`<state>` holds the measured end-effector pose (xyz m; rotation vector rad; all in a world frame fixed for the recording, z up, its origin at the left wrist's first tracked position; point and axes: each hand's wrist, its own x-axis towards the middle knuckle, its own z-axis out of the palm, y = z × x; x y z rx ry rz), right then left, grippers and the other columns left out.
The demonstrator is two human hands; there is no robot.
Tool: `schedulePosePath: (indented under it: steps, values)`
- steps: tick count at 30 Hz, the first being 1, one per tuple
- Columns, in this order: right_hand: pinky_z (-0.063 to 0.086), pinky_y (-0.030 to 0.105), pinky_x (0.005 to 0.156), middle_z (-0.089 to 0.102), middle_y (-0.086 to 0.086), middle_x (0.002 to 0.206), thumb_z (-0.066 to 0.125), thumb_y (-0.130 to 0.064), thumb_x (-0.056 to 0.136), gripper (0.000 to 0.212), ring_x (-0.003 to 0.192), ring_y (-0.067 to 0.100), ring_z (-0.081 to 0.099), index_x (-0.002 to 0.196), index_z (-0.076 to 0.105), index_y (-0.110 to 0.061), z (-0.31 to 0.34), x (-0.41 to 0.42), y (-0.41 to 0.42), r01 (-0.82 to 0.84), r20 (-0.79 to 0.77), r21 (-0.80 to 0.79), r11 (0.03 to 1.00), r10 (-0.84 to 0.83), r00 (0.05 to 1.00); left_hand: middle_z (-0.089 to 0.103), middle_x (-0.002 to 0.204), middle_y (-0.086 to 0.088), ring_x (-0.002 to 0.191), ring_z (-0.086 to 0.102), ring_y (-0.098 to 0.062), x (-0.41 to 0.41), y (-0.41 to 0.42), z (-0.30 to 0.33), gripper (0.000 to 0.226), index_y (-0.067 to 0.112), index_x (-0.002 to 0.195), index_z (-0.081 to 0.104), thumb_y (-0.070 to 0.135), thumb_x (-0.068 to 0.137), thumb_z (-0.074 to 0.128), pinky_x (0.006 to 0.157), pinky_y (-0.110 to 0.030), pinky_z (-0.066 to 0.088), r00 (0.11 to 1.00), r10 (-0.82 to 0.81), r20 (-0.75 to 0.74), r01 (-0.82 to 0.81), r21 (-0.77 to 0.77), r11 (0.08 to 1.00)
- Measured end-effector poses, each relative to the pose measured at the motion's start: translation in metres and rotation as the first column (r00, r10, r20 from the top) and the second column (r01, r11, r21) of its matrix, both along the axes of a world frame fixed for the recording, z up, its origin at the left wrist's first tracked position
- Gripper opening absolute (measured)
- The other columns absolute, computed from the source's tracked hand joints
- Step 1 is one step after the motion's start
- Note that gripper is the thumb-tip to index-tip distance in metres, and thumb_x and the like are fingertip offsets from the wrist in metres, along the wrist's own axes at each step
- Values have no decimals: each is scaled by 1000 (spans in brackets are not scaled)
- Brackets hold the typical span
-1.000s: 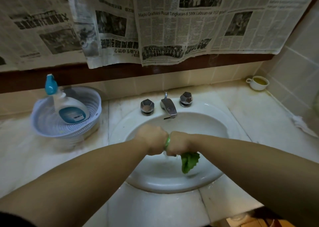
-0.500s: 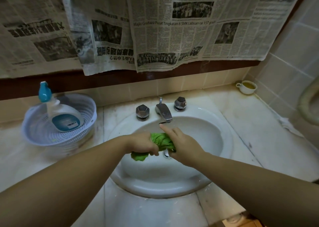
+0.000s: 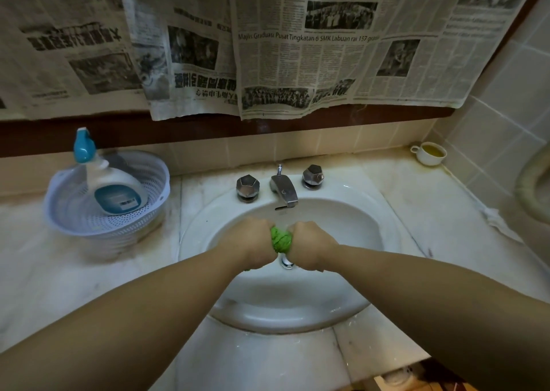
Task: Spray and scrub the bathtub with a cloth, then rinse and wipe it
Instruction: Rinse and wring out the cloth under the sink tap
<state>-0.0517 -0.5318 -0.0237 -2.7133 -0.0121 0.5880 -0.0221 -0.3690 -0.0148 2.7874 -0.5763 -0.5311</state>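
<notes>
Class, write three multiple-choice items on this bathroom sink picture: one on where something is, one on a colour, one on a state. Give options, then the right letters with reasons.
1. Where is the spray bottle?
A. In the white basket
B. In the sink
C. Beside the cup

2. What colour is the cloth?
A. Blue
B. Green
C. White

3. How is the cloth held?
A. Lying flat on the counter
B. Hanging from the tap
C. Bunched between both hands

Answers: 1 A, the bottle leans inside the basket left of the sink. 2 B, bright green shows between the fists. 3 C, the left hand and right hand grip it over the sink.
</notes>
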Motion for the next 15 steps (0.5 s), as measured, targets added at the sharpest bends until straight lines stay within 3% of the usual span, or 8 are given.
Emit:
schedulePosePath:
  steps: [3,7,11,13,15]
  values:
    - [39,26,42,57,6,63,54,-5,80,18,55,26,55,67,51,-16,-6,-1,0,8,0,45,999,-8,1000,62,85,6,79,61,-20,-1,1,-5,7,26,85,56,25,79,55,61,-29,50,998,-33,52,30,53,998]
    - [38,27,50,60,4,67,62,-9,79,19,62,21,54,67,51,-18,-5,8,-11,-90,-44,62,994,93,995,63,79,4,71,65,-24,-7,4,-15,13,26,86,51,25,78,62,51,-28,43,998,38,-50,-42,-88,995]
    - [44,26,54,66,-1,78,76,-23,80,21,70,16,63,87,57,-23,0,11,-35,-122,-76,139,983,133,988,59,101,-2,67,67,-23,-14,18,-23,49,26,106,49,27,75,87,47,-27,51,965,142,-220,-221,-393,893]
    - [49,28,63,69,0,90,82,-34,80,36,81,15,64,103,57,-24,7,11,-45,-131,-72,215,968,149,986,59,106,0,75,67,-21,-19,24,-19,43,24,103,54,24,75,86,54,-32,56,967,162,-199,-237,-454,859]
    - [49,28,63,69,0,90,81,-38,82,39,77,13,63,108,57,-21,12,12,-53,-141,-49,278,950,161,986,63,103,4,85,66,-17,-23,26,-13,34,26,102,58,17,76,77,68,-31,56,965,171,-199,-246,-460,853]
